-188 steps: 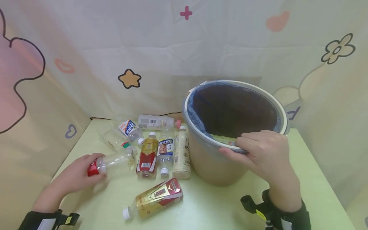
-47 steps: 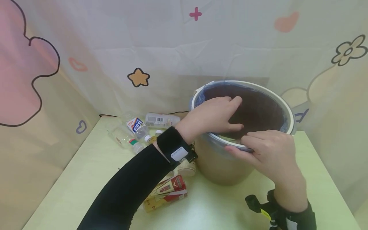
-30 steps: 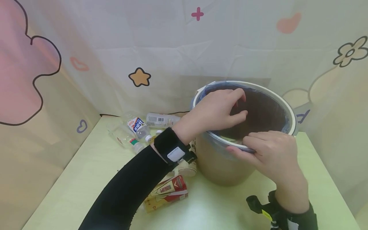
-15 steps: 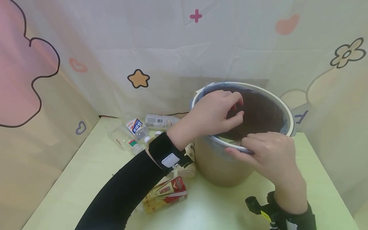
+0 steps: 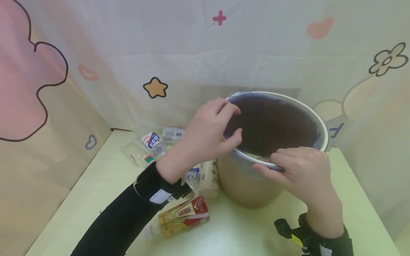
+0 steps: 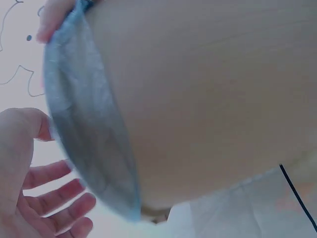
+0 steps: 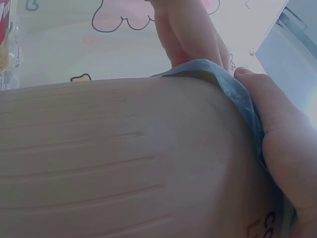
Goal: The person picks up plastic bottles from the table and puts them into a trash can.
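A beige trash bin [image 5: 253, 188] with a blue liner stands right of centre. My right hand [image 5: 301, 174] grips its near rim, thumb outside and fingers over the edge; the right wrist view shows the thumb [image 7: 267, 99] against the liner [image 7: 242, 99]. Beside the bin's left rim is my left hand [image 5: 208, 131], its fingers loosely bent and holding nothing. In the left wrist view those fingers [image 6: 64, 208] are spread near the liner [image 6: 94, 129]. A bit of something pale green-yellow [image 5: 253, 155] shows inside the bin by the near rim; the rest of the inside is dark.
Left of the bin lie several plastic bottles: a gold-and-red one [image 5: 184, 217] in front, a cream one [image 5: 209, 179] against the bin, a blue-labelled one [image 5: 192, 176], and others [image 5: 152, 140] further back. My left forearm [image 5: 112, 217] hides part of them. A printed curtain [image 5: 179, 64] hangs behind.
Earlier my left hand held a clear red-labelled bottle at the table's left; that bottle is no longer on the table. The hand was then over the bin and has now moved left. Right hand unchanged.
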The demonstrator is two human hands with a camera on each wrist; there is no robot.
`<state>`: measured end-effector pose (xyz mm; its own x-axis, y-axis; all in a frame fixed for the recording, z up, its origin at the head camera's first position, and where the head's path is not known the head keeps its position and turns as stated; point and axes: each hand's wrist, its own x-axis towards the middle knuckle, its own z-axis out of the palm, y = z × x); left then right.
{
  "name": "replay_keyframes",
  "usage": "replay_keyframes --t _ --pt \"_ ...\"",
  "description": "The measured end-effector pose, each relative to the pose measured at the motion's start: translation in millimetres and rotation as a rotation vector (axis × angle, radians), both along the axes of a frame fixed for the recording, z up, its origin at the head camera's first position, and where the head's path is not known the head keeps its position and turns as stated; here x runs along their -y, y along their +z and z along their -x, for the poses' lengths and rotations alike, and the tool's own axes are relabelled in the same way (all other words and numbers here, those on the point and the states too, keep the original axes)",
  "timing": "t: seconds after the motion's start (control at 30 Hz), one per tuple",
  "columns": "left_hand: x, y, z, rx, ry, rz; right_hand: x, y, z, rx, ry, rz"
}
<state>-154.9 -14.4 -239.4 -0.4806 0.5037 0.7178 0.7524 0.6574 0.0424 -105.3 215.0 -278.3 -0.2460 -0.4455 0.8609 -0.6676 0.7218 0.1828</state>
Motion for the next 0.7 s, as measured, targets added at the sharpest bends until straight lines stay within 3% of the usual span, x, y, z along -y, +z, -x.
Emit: replay_keyframes --t 0.13,0.27,0.5,0.7 --pt "23.9 -9.0 -15.4 0.037 0.0 -0.012 -0.6 0.6 -0.9 0.017 -0.002 -0.011" --pt "42.8 -25.3 -29.7 0.122 0.017 0.041 -2.0 1.7 -1.7 0.02 -0.012 -0.012" --pt "59.4 -62.5 -53.9 0.295 0.056 0.168 -4.4 2.9 -2.3 0.017 -0.01 -0.006" --pt "74.3 -96.2 -73.0 0.337 0.053 0.217 -1.4 2.4 -2.1 0.017 -0.005 -0.01"
